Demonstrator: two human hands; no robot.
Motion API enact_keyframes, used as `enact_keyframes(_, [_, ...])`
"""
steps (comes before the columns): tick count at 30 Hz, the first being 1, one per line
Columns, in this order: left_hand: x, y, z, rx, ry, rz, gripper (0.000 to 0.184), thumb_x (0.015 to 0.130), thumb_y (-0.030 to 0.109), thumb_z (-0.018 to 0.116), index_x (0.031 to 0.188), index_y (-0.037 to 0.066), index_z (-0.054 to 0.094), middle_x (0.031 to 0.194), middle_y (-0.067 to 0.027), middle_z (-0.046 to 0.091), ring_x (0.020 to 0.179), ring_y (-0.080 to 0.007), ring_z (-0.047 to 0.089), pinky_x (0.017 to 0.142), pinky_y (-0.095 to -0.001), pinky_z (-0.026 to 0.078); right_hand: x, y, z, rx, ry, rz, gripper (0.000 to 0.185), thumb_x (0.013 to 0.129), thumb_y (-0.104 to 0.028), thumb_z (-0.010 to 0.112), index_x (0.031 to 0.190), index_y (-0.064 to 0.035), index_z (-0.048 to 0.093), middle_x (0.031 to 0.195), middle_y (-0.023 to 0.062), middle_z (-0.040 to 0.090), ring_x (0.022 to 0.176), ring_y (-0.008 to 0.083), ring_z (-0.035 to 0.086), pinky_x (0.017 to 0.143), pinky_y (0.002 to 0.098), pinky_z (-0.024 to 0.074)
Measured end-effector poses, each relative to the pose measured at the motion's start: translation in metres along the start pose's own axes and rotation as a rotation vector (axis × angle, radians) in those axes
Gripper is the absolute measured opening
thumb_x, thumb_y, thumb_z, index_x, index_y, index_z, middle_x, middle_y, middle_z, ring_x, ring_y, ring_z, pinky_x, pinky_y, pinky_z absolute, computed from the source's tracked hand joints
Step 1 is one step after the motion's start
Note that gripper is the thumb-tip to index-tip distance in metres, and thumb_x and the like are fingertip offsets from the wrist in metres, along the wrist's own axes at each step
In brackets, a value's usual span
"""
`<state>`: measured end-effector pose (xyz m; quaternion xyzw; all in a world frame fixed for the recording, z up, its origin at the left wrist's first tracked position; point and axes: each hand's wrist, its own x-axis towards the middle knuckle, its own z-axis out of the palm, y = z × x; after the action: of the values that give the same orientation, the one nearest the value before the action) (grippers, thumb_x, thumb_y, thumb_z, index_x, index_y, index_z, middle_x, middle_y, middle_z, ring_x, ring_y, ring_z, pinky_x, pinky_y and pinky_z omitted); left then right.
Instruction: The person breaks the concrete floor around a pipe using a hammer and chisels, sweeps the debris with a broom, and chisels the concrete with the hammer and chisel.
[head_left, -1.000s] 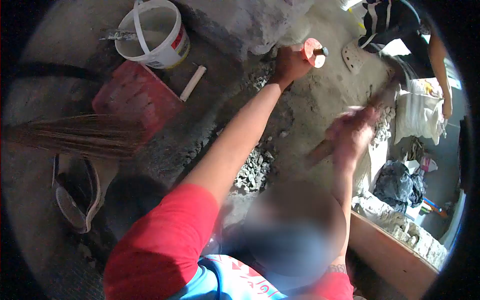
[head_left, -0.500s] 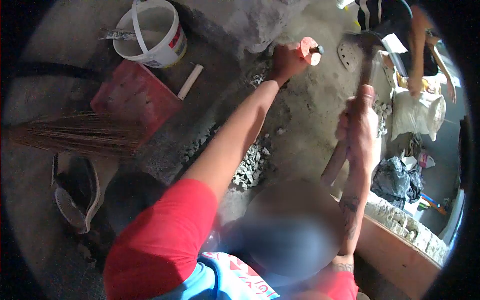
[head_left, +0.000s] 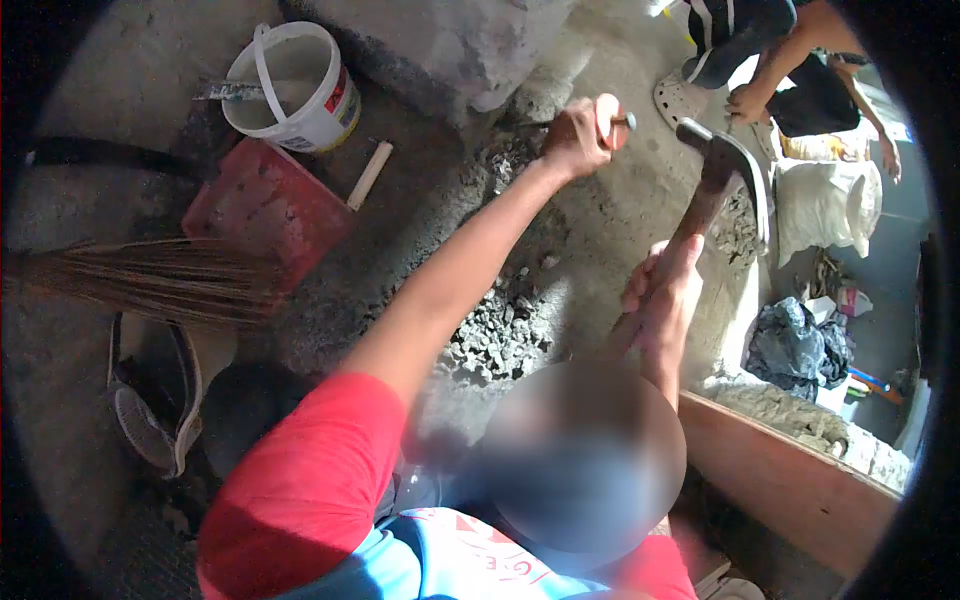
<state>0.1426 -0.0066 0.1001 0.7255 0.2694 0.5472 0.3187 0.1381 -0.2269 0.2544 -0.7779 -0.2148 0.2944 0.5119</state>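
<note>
Nearest, a heap of broken rubble (head_left: pixel 500 338) lies on the floor (head_left: pixel 625 215) between the person's forearms. Just beyond it and to the right, the right hand (head_left: pixel 668 290) is wrapped round the wooden handle of a claw hammer (head_left: pixel 706 195), with no gap showing in the grip. The handle slants up and away to the right; the head stands beyond the fist, its striking face turned left and its claws curving off to the right.

Farther off and to the left, the left hand (head_left: pixel 578 138) is closed in a fist round a chisel (head_left: pixel 609 122) with a reddish disc guard. The chisel's long axis runs roughly crosswise, its butt poking right, out past the guard. That butt lies left of the hammer's face and nearly level with it, a clear gap between them; of the two hands, the left is farther away. The chisel's tip is too obscure to place.

Beyond the hammer, a co-worker's hand (head_left: pixel 748 103) reaches down near a pale clog (head_left: pixel 678 98).
</note>
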Motion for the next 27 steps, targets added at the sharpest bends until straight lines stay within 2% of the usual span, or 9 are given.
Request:
enact_keyframes(3, [-0.032, 0.026, -0.004, -0.011, -0.114, 0.042, 0.014, 0.068, 0.016, 0.069, 0.079, 0.011, 0.062, 0.078, -0.0120, 0.065, 0.072, -0.0322, 0.065, 0.066, -0.0427, 0.051, -0.022, 0.050, -0.007, 0.046, 0.024, 0.017, 0.063, 0.092, -0.069, 0.038, 0.079, -0.0087, 0.048, 0.055, 0.0020, 0.045, 0.045, 0.0127, 0.043, 0.041, 0.0266, 0.0330])
enact_keyframes(5, [-0.047, 0.031, -0.016, -0.066, -0.098, 0.264, 0.011, 0.066, 0.016, 0.068, 0.073, 0.013, 0.061, 0.072, -0.0066, 0.065, 0.066, -0.0288, 0.065, 0.061, -0.0392, 0.049, -0.036, 0.073, -0.001, 0.231, 0.046, 0.078, 0.065, 0.091, -0.071, 0.036, 0.080, -0.0085, 0.047, 0.056, 0.0019, 0.045, 0.045, 0.0124, 0.043, 0.042, 0.0260, 0.0328])
enact_keyframes(16, [-0.047, 0.013, -0.021, 0.003, -0.288, 0.283, 0.009, 0.071, 0.017, 0.067, 0.074, 0.013, 0.060, 0.067, -0.0077, 0.063, 0.063, -0.0287, 0.064, 0.059, -0.0383, 0.052, -0.054, 0.126, 0.006, 0.732, 0.070, 0.139, 0.063, 0.090, -0.071, 0.039, 0.086, -0.0083, 0.044, 0.063, 0.0028, 0.041, 0.049, 0.0142, 0.043, 0.042, 0.0281, 0.0370])
enact_keyframes(18, [-0.047, 0.006, -0.017, 0.029, -0.327, 0.307, 0.009, 0.071, 0.017, 0.067, 0.076, 0.012, 0.061, 0.068, -0.0081, 0.064, 0.064, -0.0284, 0.065, 0.060, -0.0376, 0.053, -0.050, 0.155, 0.007, 0.920, -0.029, 0.105, 0.061, 0.090, -0.069, 0.040, 0.088, -0.0084, 0.045, 0.066, 0.0030, 0.042, 0.049, 0.0152, 0.043, 0.042, 0.0291, 0.0373])
enact_keyframes(21, [-0.052, 0.004, -0.014, 0.021, -0.389, 0.318, 0.015, 0.070, 0.019, 0.068, 0.083, 0.012, 0.063, 0.072, -0.0092, 0.067, 0.065, -0.0277, 0.067, 0.061, -0.0371, 0.054, -0.033, 0.158, 0.037, 0.624, 0.066, 0.193, 0.063, 0.092, -0.069, 0.039, 0.081, -0.0070, 0.046, 0.062, 0.0029, 0.042, 0.047, 0.0150, 0.042, 0.041, 0.0289, 0.0363])
enact_keyframes(22, [-0.054, 0.001, -0.007, 0.067, -0.446, 0.265, 0.018, 0.069, 0.021, 0.069, 0.085, 0.012, 0.064, 0.072, -0.0096, 0.067, 0.066, -0.0280, 0.067, 0.062, -0.0370, 0.055, -0.027, 0.153, 0.035, 0.376, -0.049, 0.247, 0.065, 0.093, -0.067, 0.039, 0.081, -0.0044, 0.050, 0.062, 0.0027, 0.046, 0.049, 0.0126, 0.048, 0.041, 0.0274, 0.0372])
enact_keyframes(23, [-0.055, -0.003, 0.001, 0.113, -0.500, 0.216, 0.022, 0.069, 0.024, 0.070, 0.087, 0.012, 0.065, 0.073, -0.0101, 0.068, 0.067, -0.0284, 0.068, 0.062, -0.0370, 0.055, -0.026, 0.147, 0.031, 0.381, -0.051, 0.249, 0.066, 0.094, -0.067, 0.036, 0.079, -0.0041, 0.050, 0.059, 0.0018, 0.045, 0.048, 0.0116, 0.047, 0.041, 0.0265, 0.0369])
enact_keyframes(25, [-0.060, -0.004, 0.008, 0.122, -0.471, 0.234, 0.020, 0.072, 0.024, 0.069, 0.089, 0.014, 0.065, 0.071, -0.0083, 0.066, 0.063, -0.0278, 0.066, 0.056, -0.0361, 0.053, -0.029, 0.133, 0.011, 0.532, -0.025, 0.348, 0.068, 0.092, -0.070, 0.035, 0.077, -0.0049, 0.050, 0.058, 0.0021, 0.045, 0.047, 0.0112, 0.046, 0.040, 0.0260, 0.0369])
enact_keyframes(27, [-0.060, 0.000, 0.012, 0.217, -0.534, 0.167, 0.019, 0.072, 0.024, 0.068, 0.089, 0.016, 0.065, 0.074, -0.0074, 0.067, 0.066, -0.0280, 0.067, 0.058, -0.0371, 0.053, -0.033, 0.147, 0.004, 0.946, -0.073, 0.110, 0.068, 0.089, -0.073, 0.035, 0.076, -0.0076, 0.048, 0.057, 0.0010, 0.043, 0.046, 0.0121, 0.044, 0.040, 0.0259, 0.0373])
